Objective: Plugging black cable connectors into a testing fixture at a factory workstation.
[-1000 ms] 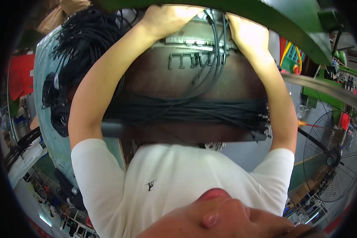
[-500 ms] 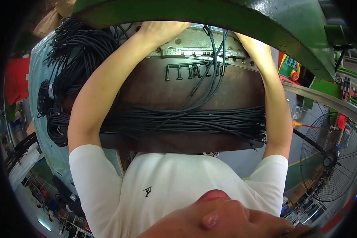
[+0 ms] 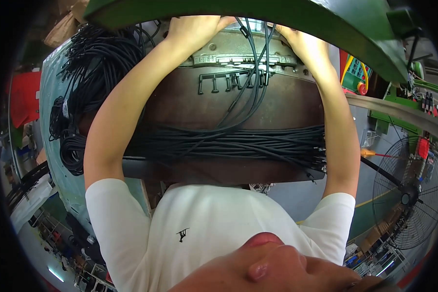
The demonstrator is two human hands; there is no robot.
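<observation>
Both my hands reach up to the metal mould plate (image 3: 211,47), under a green machine beam. Beneath it, my left hand (image 3: 195,33) is partly covered; its thumb points toward the black cables (image 3: 256,53) that run up between my hands. On the other side, my right hand (image 3: 307,45) has a finger beside these cables, with the fingertips hidden. Whether either hand grips a cable cannot be seen. A black moulded plastic strip with several short prongs (image 3: 216,76) lies at the plate's near edge, and the cables pass over it.
The green beam (image 3: 258,10) arches across the top. A long bundle of black cables (image 3: 228,143) lies across the brown work surface (image 3: 287,104). More coiled cables (image 3: 100,58) hang at the left. On the right are a control box with a red button (image 3: 356,80) and a fan (image 3: 409,194).
The whole view has shifted slightly, with the plate, strip and cables now a little higher and further left. More of my right hand's fingers shows beside the cables.
</observation>
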